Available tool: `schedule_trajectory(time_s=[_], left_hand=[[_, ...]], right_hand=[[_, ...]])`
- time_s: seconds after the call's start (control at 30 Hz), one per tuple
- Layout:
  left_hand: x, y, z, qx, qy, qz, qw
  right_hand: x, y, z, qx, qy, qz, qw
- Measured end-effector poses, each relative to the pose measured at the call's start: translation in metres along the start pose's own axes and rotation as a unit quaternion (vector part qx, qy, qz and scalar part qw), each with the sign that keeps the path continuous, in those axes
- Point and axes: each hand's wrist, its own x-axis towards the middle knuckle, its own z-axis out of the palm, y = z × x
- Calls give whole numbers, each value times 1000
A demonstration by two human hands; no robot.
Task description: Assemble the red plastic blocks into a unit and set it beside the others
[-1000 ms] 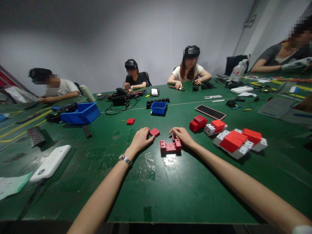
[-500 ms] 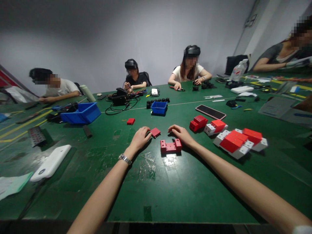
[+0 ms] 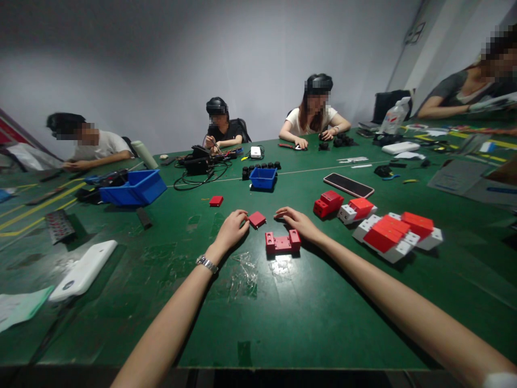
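Note:
My left hand (image 3: 232,228) rests on the green table with its fingers curled, the fingertips touching a small dark red square plate (image 3: 257,219). My right hand (image 3: 298,222) lies just behind a red bracket-shaped part (image 3: 283,242), fingers stretched out toward the left and holding nothing. The bracket lies flat on the table between the two hands. A wristwatch (image 3: 207,263) is on my left wrist.
Red and white blocks (image 3: 390,233) and a red block (image 3: 328,203) lie to the right, a phone (image 3: 348,185) behind them. A small blue bin (image 3: 263,178), a large blue bin (image 3: 134,187), another red plate (image 3: 216,201) and a white device (image 3: 83,270) are around. Several people sit across the table.
My right hand has lifted off the red bracket's right end and reached left, fingers extending toward the small plate. My left hand and the plate have barely shifted.

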Motion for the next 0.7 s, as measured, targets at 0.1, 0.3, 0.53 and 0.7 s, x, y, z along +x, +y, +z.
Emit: schedule_trajectory(time_s=[0.1, 0.3, 0.53, 0.7], left_hand=[[0, 2, -1, 2, -5, 7, 1000], [-1, 4, -2, 8, -18, 12, 1000], [-1, 5, -2, 4, -25, 30, 999], [-1, 6, -2, 3, -32, 45, 998]], right_hand=[[1, 3, 0, 11, -13, -11, 1000], [2, 5, 0, 13, -13, -25, 1000], [1, 4, 0, 9, -16, -18, 1000], [0, 3, 0, 10, -22, -15, 1000]])
